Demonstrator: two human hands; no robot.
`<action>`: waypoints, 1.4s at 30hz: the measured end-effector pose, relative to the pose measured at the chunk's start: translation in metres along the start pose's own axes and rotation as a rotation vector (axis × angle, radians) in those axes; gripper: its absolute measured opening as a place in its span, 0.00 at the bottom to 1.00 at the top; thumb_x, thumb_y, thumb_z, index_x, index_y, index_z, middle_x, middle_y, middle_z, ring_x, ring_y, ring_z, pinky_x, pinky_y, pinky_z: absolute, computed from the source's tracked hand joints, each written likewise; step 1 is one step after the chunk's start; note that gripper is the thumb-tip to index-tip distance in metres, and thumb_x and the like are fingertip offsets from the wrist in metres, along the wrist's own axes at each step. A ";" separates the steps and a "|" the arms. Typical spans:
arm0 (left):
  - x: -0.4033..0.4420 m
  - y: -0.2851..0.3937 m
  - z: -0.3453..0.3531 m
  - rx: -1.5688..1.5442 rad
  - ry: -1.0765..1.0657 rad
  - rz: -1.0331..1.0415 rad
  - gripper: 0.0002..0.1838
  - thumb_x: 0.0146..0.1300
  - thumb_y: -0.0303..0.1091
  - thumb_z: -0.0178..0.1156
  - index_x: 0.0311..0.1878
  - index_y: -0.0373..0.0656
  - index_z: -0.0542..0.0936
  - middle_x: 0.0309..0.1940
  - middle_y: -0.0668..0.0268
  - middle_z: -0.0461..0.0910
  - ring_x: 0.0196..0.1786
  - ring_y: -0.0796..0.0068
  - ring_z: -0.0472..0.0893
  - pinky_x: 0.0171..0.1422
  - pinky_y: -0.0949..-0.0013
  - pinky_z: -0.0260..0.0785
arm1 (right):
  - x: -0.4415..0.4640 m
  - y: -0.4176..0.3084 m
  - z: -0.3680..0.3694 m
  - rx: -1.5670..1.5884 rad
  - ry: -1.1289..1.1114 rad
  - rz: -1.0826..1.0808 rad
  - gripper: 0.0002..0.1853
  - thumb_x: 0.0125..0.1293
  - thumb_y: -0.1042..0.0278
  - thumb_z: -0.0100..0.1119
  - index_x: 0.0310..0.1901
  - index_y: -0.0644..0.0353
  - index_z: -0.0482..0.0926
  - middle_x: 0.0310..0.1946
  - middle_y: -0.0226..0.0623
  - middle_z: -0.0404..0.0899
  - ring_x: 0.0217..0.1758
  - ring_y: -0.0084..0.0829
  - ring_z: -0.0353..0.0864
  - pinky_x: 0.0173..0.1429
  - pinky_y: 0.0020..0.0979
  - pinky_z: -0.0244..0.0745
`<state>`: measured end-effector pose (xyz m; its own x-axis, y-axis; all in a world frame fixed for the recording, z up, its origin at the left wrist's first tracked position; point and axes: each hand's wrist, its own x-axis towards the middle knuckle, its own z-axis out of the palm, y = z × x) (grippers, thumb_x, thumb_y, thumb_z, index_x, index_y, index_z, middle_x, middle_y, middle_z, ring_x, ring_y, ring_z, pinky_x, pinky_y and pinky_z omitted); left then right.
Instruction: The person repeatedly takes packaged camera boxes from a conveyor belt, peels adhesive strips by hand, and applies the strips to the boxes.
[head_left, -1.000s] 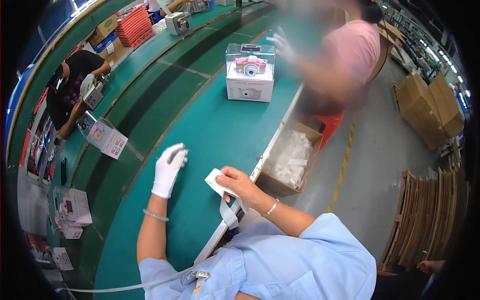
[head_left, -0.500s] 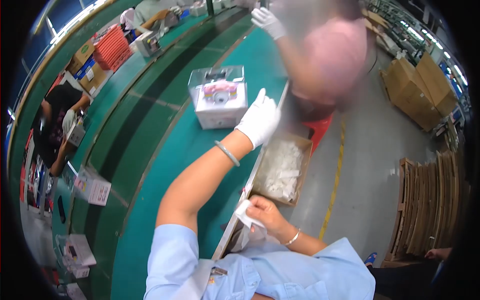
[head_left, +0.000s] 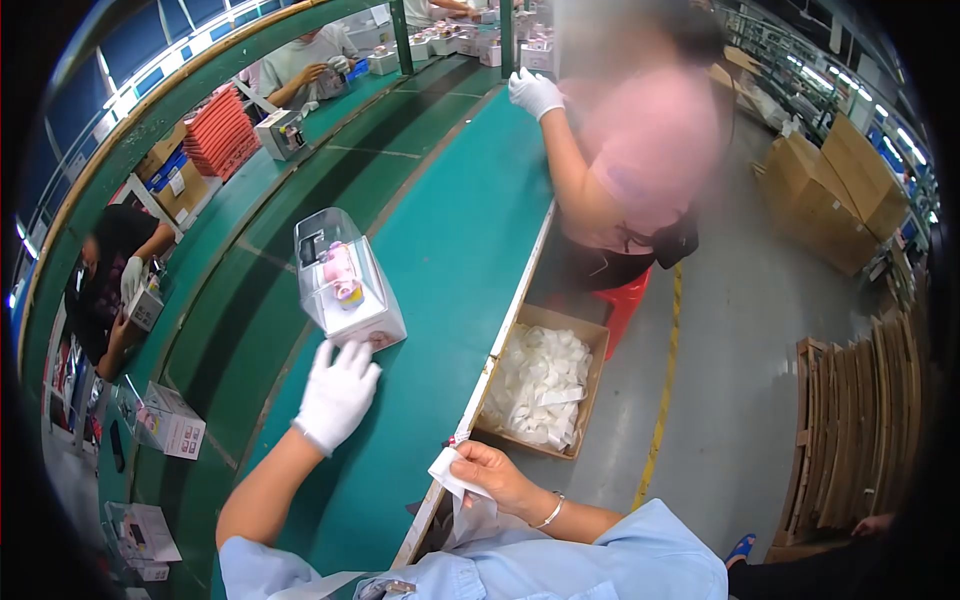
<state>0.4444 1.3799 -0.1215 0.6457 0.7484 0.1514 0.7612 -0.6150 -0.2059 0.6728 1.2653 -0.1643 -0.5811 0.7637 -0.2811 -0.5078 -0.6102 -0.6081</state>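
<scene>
My left hand (head_left: 340, 395), in a white glove, reaches over the green bench with its fingers stretched out. Its fingertips are at the near edge of a white package (head_left: 368, 318) with a clear plastic cover; whether they touch it I cannot tell. A pink toy camera (head_left: 343, 268) shows inside that cover. My bare right hand (head_left: 495, 475) is closed on a folded white cloth-like piece (head_left: 452, 468) near the bench's front edge, close to my body.
A cardboard box (head_left: 590, 405) of crumpled white scraps stands beside the bench. Beyond it a co-worker in a pink shirt (head_left: 655, 170) sits on a red stool (head_left: 627, 305). Across the dark belt (head_left: 290, 190), another person handles a package (head_left: 148, 300). Stacked cardboard (head_left: 850, 420) stands at the right.
The package has shifted left toward the belt and turned. My left hand has moved from its right side to its near edge. My right hand still holds the white piece.
</scene>
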 end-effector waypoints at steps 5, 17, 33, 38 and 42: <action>-0.027 0.015 0.004 -0.464 0.482 -0.772 0.45 0.45 0.34 0.69 0.65 0.35 0.57 0.65 0.48 0.58 0.65 0.52 0.62 0.69 0.57 0.52 | 0.007 0.003 0.002 0.002 -0.080 0.025 0.09 0.67 0.63 0.53 0.39 0.59 0.73 0.30 0.30 0.75 0.24 0.17 0.75 0.24 0.18 0.74; 0.059 0.031 0.064 -0.647 0.823 -1.129 0.56 0.40 0.40 0.73 0.68 0.34 0.47 0.68 0.43 0.45 0.71 0.49 0.49 0.72 0.58 0.48 | -0.017 0.012 0.002 -0.006 0.081 0.002 0.10 0.66 0.60 0.55 0.40 0.58 0.74 0.28 0.29 0.76 0.22 0.15 0.72 0.24 0.17 0.70; 0.062 -0.010 0.078 -0.616 0.846 -1.242 0.54 0.39 0.39 0.71 0.68 0.40 0.49 0.59 0.46 0.58 0.62 0.48 0.62 0.65 0.54 0.59 | -0.020 0.008 0.006 -0.062 0.072 -0.031 0.10 0.66 0.61 0.55 0.40 0.59 0.74 0.30 0.29 0.76 0.24 0.15 0.72 0.25 0.17 0.69; -0.015 -0.025 0.078 -1.446 1.018 -1.255 0.44 0.49 0.44 0.65 0.66 0.45 0.54 0.59 0.57 0.63 0.56 0.59 0.70 0.54 0.56 0.67 | -0.020 -0.009 0.009 -0.096 0.111 -0.056 0.09 0.65 0.62 0.56 0.38 0.59 0.74 0.28 0.28 0.75 0.23 0.15 0.72 0.24 0.17 0.69; -0.096 0.001 0.020 -2.155 0.630 -1.177 0.35 0.56 0.58 0.56 0.64 0.52 0.63 0.57 0.65 0.71 0.55 0.63 0.73 0.50 0.50 0.70 | -0.015 -0.014 0.021 -0.126 0.167 -0.047 0.08 0.65 0.64 0.56 0.38 0.58 0.74 0.26 0.29 0.76 0.22 0.16 0.73 0.23 0.18 0.69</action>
<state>0.3815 1.3125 -0.1553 -0.2103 0.9132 -0.3490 -0.5748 0.1733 0.7997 0.6749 1.2581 -0.1357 -0.4402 0.8213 -0.3629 -0.4420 -0.5501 -0.7086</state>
